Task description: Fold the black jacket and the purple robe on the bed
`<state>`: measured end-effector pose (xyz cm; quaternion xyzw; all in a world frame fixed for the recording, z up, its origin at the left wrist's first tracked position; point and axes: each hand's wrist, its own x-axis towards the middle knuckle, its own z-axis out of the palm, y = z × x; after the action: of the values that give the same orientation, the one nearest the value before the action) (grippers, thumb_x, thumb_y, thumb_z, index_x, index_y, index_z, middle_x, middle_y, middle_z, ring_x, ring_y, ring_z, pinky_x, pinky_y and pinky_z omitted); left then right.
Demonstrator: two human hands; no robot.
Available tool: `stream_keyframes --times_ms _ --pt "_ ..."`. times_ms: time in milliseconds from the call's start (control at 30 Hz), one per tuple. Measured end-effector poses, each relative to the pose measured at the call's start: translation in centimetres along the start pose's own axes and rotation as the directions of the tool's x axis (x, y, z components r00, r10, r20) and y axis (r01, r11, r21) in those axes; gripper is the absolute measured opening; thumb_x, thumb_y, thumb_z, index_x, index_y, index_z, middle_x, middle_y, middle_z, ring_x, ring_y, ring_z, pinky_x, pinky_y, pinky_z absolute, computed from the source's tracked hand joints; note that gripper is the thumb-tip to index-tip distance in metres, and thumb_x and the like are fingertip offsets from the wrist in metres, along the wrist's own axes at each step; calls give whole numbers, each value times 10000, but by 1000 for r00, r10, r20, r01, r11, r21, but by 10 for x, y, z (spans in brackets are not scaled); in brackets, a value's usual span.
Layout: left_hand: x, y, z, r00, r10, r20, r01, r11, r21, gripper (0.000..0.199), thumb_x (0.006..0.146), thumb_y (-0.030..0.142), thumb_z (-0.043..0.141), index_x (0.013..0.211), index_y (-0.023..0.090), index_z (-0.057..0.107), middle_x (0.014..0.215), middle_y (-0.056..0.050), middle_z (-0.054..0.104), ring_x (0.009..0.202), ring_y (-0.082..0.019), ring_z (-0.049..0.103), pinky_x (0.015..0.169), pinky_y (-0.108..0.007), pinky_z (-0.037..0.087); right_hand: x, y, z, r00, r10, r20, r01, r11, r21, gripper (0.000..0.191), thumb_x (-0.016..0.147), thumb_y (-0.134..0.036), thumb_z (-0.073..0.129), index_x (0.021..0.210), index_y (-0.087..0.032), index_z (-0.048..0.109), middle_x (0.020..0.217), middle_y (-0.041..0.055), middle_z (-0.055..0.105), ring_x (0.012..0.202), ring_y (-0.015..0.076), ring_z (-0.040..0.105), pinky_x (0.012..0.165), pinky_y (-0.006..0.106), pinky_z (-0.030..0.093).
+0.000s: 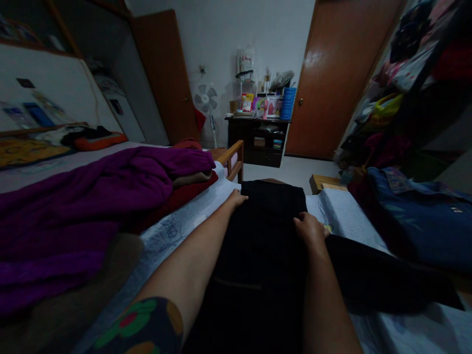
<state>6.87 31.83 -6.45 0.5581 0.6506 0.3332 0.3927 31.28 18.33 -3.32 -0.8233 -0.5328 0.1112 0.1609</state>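
A black garment lies spread lengthwise in front of me over a pale patterned sheet; its exact kind is hard to tell in the dim light. My left hand grips its left edge near the far end, thumb on top. At the right edge, a little closer to me, my right hand is closed on the cloth, its fingers partly hidden. From beside the right hand, a dark length of cloth stretches out to the right; whether it belongs to the same garment I cannot tell.
Purple cloth is heaped on the left. Blue denim clothing lies on the right, near hanging clothes. Beyond stand a wooden bed rail, a white fan, a dark cabinet and a brown door.
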Motion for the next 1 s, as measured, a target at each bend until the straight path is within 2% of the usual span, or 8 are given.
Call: stream_keyframes --times_ms 200,467,600,667,733,800,900,1000 --pt "4 14 1 994 -57 98 61 997 -39 214 880 274 570 946 101 678 840 -110 744 730 -226 705 698 -337 548 -2 -3 5 999 31 41 -31 999 10 276 819 -379 489 898 -236 712 1016 131 705 1066 393 593 884 554 398" --pt "3 8 20 961 -4 -278 57 981 183 323 895 321 576 1156 132 565 1169 -185 658 1113 -291 619 893 -355 462 -2 -2 -15 999 -15 -41 19 995 99 215 834 -304 497 878 -214 688 957 96 702 943 274 636 761 363 435" --pt "-6 7 29 927 50 -371 70 950 304 408 896 304 554 1261 145 463 1208 -210 613 1159 -329 575 930 -423 437 3 2 -11 996 -39 85 30 995 97 221 834 -254 497 883 -170 696 874 88 710 834 211 653 674 276 418" --pt "-11 9 28 895 170 -412 17 911 412 454 880 292 570 1291 155 433 1294 -201 548 1234 -326 507 985 -428 400 4 2 -7 994 -33 102 25 996 85 294 880 -314 456 912 -159 703 907 112 716 860 218 659 685 273 423" --pt "-14 10 25 867 351 -354 -91 810 580 402 892 280 541 1270 175 453 1323 -166 521 1269 -297 465 1027 -408 366 5 2 -4 997 -16 69 12 998 64 397 931 -373 374 936 -161 710 969 138 717 925 233 660 723 281 430" --pt "-14 11 24 878 452 -157 -218 670 710 292 929 272 467 1205 189 508 1264 -127 567 1222 -254 504 1020 -370 372 5 1 -2 998 -5 59 2 999 42 437 949 -368 328 937 -167 716 1007 147 716 970 238 658 754 285 434" --pt "-13 11 28 914 397 82 -321 584 746 266 955 329 415 1101 180 580 1130 -106 645 1087 -222 595 948 -327 425 5 2 3 995 -41 93 38 999 39 334 902 -296 414 985 -170 712 1052 127 715 1017 230 650 789 273 435" --pt "-16 7 38 916 380 129 -338 559 757 370 913 421 487 1131 139 585 1205 -147 624 1161 -262 561 989 -352 403 7 2 7 988 -85 129 82 996 30 304 824 -208 473 1014 -161 706 1079 114 711 1028 222 647 806 263 438"
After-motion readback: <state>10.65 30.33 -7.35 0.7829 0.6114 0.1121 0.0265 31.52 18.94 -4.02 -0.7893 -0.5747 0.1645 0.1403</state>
